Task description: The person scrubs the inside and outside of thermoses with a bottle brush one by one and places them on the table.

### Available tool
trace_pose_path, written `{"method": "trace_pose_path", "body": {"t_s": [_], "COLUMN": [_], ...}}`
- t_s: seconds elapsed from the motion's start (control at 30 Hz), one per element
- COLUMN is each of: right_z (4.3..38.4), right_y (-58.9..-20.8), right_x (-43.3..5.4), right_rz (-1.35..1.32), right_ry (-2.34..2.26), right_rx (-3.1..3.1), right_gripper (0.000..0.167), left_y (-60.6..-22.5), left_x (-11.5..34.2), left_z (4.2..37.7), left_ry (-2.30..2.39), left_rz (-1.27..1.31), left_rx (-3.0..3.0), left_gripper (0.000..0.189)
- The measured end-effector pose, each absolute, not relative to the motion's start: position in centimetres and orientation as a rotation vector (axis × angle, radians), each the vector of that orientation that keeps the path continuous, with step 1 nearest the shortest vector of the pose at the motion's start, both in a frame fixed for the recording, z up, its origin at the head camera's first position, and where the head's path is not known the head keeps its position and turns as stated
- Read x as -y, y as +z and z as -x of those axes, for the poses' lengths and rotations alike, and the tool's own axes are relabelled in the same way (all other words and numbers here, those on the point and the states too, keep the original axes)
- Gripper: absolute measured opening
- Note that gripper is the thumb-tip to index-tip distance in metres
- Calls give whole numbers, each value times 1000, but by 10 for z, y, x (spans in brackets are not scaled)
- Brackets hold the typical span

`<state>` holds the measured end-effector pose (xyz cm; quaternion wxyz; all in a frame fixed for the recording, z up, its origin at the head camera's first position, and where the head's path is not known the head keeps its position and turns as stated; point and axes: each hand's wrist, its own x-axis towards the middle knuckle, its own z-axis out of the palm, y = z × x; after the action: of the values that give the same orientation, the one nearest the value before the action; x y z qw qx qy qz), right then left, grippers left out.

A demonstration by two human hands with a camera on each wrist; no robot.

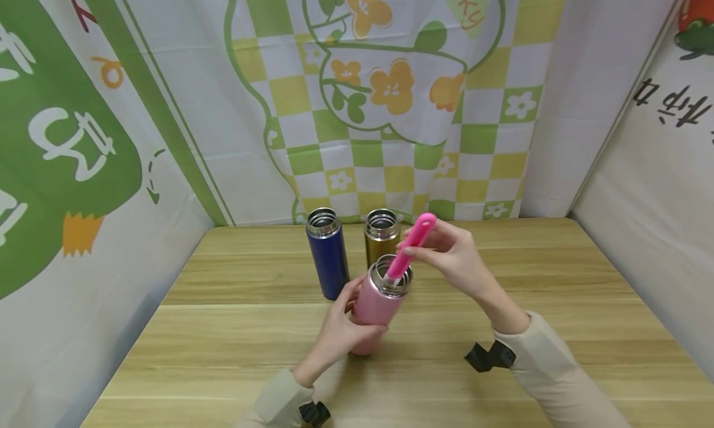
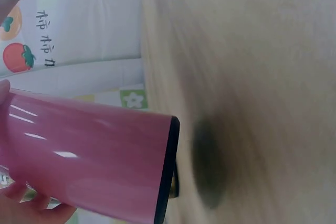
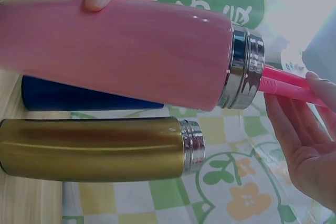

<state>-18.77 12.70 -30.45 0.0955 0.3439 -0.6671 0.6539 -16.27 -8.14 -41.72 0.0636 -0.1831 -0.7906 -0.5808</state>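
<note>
My left hand (image 1: pixel 339 330) grips the body of a pink thermos bottle (image 1: pixel 375 309), which leans with its open steel mouth up and to the right. In the left wrist view the base of this bottle (image 2: pixel 100 156) hangs above the tabletop, its shadow beneath. Between thumb and fingers, my right hand (image 1: pixel 457 261) holds the pink handle of a bottle brush (image 1: pixel 411 248). The brush slants down through the bottle's mouth, so its lower end is hidden inside. The right wrist view shows the handle (image 3: pixel 291 88) coming out past the steel neck (image 3: pixel 242 66).
Behind the pink bottle, a blue thermos bottle (image 1: pixel 329 261) and a gold thermos bottle (image 1: pixel 379 247) stand upright without lids on the wooden table (image 1: pixel 234 341). A printed cloth (image 1: pixel 390 168) hangs along the table's back edge, and more cloth hangs at both sides.
</note>
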Motion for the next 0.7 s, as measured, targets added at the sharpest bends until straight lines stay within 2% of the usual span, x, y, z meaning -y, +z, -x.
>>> {"method": "trace_pose_path", "body": {"t_s": [0.27, 0.5, 0.7], "right_z": [184, 173, 161], "right_y": [-309, -315, -323], "right_x": [-144, -150, -154], "right_rz": [-961, -829, -773], "right_ry": [2149, 2217, 2265], "right_rx": [1865, 1814, 1747], "right_gripper": [24, 24, 24], "left_y": [-385, -393, -386], "left_x": [86, 100, 109], "left_z": [149, 156, 153], "left_ry": [-1654, -1404, -1248], "left_rz": [676, 760, 836], "left_rx": [2299, 2329, 2296], "left_gripper": [76, 78, 75]}}
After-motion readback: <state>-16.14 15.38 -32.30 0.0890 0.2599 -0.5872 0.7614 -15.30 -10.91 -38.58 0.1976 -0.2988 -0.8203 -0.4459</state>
